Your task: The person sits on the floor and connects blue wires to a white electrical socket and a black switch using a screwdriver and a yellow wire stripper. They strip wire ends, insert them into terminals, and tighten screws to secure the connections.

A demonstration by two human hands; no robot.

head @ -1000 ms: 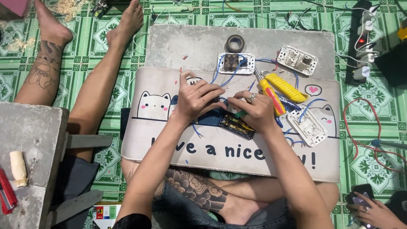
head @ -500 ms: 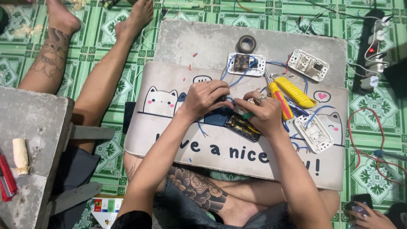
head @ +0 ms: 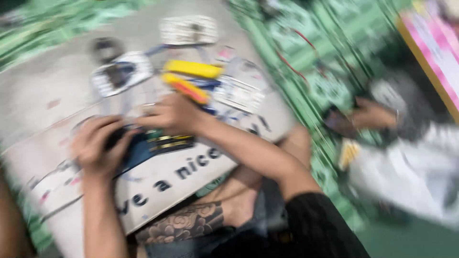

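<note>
Though the head view is smeared by motion, the left hand (head: 98, 145) has its grip curled on a small dark blue-and-black electrical part (head: 143, 143) lying on the pale printed mat (head: 57, 181); the right hand (head: 174, 113) touches it, grip unclear. A yellow-handled tool (head: 193, 69) lies just beyond. Another person's hand (head: 377, 114) rests well apart on the green patterned floor (head: 296, 48)
</note>
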